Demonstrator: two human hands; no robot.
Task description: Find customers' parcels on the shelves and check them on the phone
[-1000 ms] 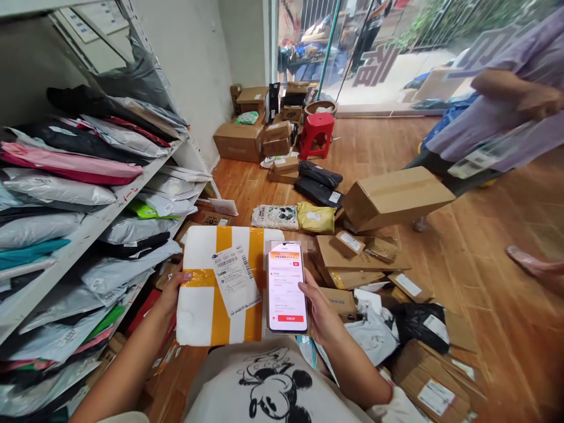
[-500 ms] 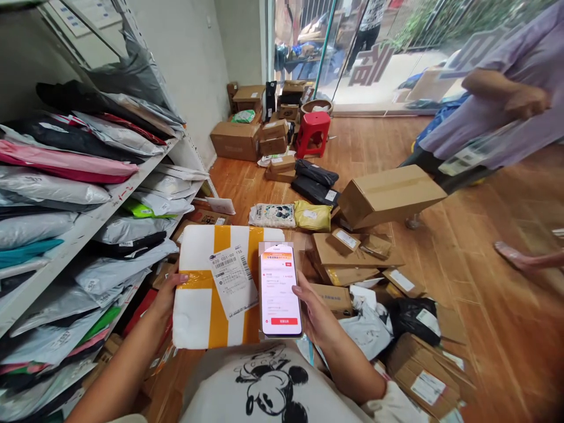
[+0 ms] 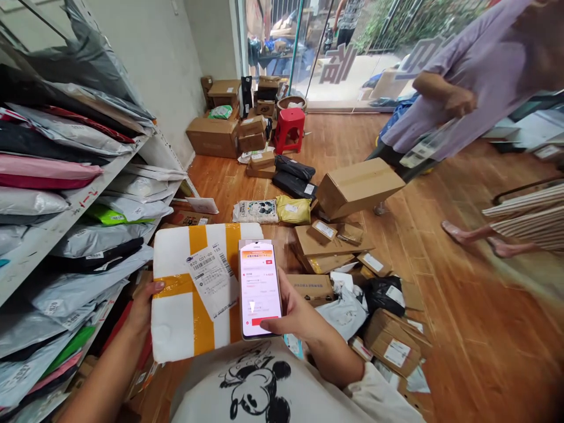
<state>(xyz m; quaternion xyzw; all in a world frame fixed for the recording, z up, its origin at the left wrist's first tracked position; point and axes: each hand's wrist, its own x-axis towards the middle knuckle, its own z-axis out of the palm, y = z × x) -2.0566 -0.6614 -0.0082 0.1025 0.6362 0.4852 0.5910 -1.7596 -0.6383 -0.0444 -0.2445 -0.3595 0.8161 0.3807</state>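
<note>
A white foam box (image 3: 171,317) banded with orange-yellow tape is held in front of my body, tilted slightly. My left hand (image 3: 143,302) grips its left edge, thumb on top and the other fingers hidden below. A shipping label (image 3: 212,279) with barcodes is stuck on the box's top. My right hand (image 3: 293,308) holds a smartphone (image 3: 259,288) over the right part of the box, its thumb on the red button low on the lit screen. The fingers behind the phone are hidden.
Shelves (image 3: 118,158) packed with bagged parcels stand at left. Cardboard boxes (image 3: 359,188) and bags lie on the wooden floor ahead and to the right. A red stool (image 3: 289,130) stands near the glass front. A person in a lilac top (image 3: 462,88) and another person's legs are at right.
My right thumb has moved down from the phone's right edge onto the red button. The view has swung right, bringing another person's striped clothing into sight.
</note>
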